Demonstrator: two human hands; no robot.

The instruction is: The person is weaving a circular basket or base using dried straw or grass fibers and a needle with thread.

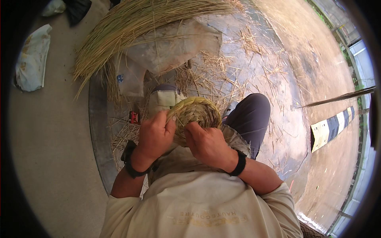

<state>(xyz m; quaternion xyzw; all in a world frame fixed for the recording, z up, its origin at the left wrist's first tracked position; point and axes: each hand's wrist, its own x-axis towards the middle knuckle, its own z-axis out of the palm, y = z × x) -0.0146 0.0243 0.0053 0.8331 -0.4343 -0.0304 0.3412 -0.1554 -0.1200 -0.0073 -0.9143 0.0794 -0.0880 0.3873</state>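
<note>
A round, shallow piece of woven straw [198,107], like a small basket with a braided rim, is held over my lap. My left hand [158,135] grips its rim at the left side, fingers closed. My right hand [206,142] is closed at the near inner part of the weave, its fingertips hidden by the back of the hand. Both wrists wear black bands.
A long bundle of straw [147,18] lies across a crumpled translucent sheet [170,51], with scattered stalks around. A white sack [33,55] is at far left, a small red-and-black object [134,116] left of my legs, and a striped barrier [331,129] at right.
</note>
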